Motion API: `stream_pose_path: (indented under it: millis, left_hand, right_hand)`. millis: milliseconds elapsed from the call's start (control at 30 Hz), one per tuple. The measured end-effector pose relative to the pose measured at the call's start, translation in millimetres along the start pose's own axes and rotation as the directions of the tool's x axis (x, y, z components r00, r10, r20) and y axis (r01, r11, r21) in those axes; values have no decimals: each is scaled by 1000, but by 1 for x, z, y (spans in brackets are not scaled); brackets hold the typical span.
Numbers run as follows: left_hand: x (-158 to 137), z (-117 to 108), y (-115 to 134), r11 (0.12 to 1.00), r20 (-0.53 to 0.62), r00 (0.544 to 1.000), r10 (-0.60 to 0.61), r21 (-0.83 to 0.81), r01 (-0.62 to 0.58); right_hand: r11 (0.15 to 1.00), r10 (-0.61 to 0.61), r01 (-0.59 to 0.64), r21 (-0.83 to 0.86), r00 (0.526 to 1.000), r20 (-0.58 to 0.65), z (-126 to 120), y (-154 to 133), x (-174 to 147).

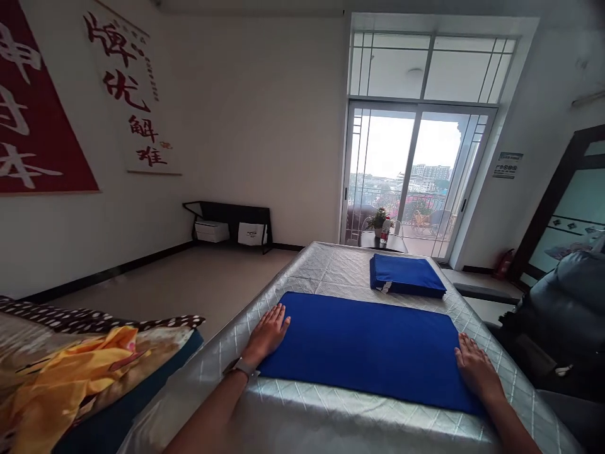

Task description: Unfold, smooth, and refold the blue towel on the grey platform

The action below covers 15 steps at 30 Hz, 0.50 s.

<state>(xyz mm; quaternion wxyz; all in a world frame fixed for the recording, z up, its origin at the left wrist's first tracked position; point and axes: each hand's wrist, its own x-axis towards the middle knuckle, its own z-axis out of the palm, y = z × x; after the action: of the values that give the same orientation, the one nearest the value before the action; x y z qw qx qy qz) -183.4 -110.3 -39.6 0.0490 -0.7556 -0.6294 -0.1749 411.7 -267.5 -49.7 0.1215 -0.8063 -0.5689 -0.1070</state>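
A blue cloth (368,347), folded into a long flat rectangle, lies in front of me on a silvery quilted mattress (316,265). My left hand (268,333) rests flat on the cloth's left edge, fingers stretched out, with a watch band on the wrist. At the opposite end, my right hand (476,366) lies open along the right edge of the cloth. Neither hand grips anything. Beyond the cloth sits a stack of folded blue cloths (406,274) with a small white tag at its front.
Rumpled bedding with a yellow cloth (89,372) lies at the left. A black bench (236,221) holding white boxes stands by the back wall. Past the mattress, a small table carries a plant (379,219) and a bottle (385,231). Dark bulky items (570,309) are at the right.
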Motion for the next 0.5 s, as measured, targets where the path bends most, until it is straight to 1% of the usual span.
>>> stream_pose_path:
  millis: [67,133,200,267,333,400,500]
  left_hand:
    - [-7,-5,28,998,-5,998,58,-36,-59]
    - [-16,-6,68,980,12,985,173,-100,-171]
    - [-27,-2,114,944,45,953,301,-158,-291]
    - [-38,5,158,899,83,907,414,-196,-392]
    - [-46,13,191,865,61,876,479,-202,-459]
    - [-52,21,207,847,26,860,510,-187,-497]
    - [-56,27,210,826,24,835,549,-169,-538]
  right_hand:
    - [999,-54,54,11,999,-3,-12,-28,-11]
    - [990,-126,123,62,991,40,-22,-70,-21]
    - [967,-231,214,142,966,118,-30,-121,-30]
    - [931,-327,286,228,930,169,-36,-171,-37]
    - [900,-393,330,283,896,207,-37,-210,-43]
    - [887,-424,348,302,874,238,-34,-234,-48]
    - [888,-433,355,294,860,269,-25,-244,-53]
